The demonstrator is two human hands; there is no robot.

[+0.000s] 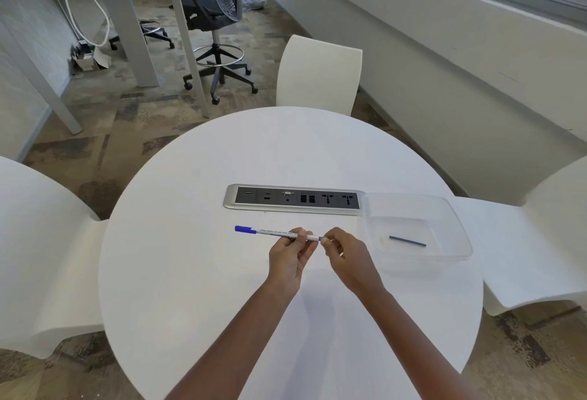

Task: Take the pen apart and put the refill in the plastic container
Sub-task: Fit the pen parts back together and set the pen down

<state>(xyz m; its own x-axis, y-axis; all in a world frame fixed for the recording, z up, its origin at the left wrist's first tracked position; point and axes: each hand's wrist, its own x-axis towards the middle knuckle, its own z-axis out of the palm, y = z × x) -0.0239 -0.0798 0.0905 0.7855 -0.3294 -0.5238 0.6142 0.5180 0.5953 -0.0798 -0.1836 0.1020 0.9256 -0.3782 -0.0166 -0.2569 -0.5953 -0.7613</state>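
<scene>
A white pen (274, 232) with a blue cap on its left end is held level just above the round white table (222, 288). My left hand (289, 256) pinches the barrel near its right end. My right hand (344, 260) pinches the small blue end piece at the pen's right tip. To the right stands a clear plastic container (451, 209), and a thin dark refill (407, 240) lies on its bottom.
A silver socket strip (293, 199) is set into the table behind the pen; the container overlaps its right end. White chairs stand at the left (41, 256), far side (317, 75) and right (540, 240).
</scene>
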